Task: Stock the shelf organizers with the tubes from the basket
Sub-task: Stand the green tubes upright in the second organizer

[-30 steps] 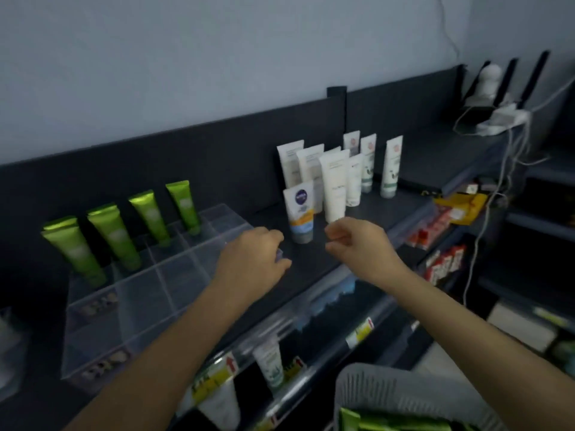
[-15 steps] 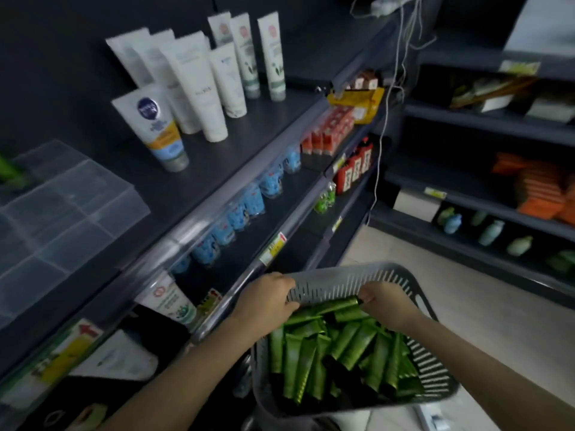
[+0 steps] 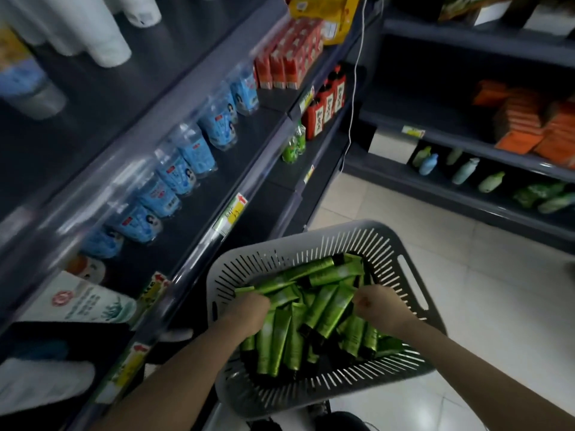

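A grey slotted basket (image 3: 401, 247) sits low in front of me, filled with several green tubes (image 3: 280, 340) with black caps, piled loosely. My left hand (image 3: 249, 312) is down in the left side of the pile, its fingers curled around a green tube. On the right side my right hand (image 3: 378, 306) closes its fingers over another green tube (image 3: 329, 312). The clear shelf organizers are out of view.
Dark shelving (image 3: 199, 169) runs along my left, with blue packs (image 3: 193, 157), red cartons (image 3: 286, 57) and white tubes (image 3: 93, 35) on its levels. Another dark shelf unit (image 3: 466, 141) with bottles and orange packs stands at right. Pale floor tiles (image 3: 497, 306) lie between them.
My view has swung down from the top shelf and organizer to the basket. Both hands dropped from the shelf edge into the basket and sank into the tube pile.
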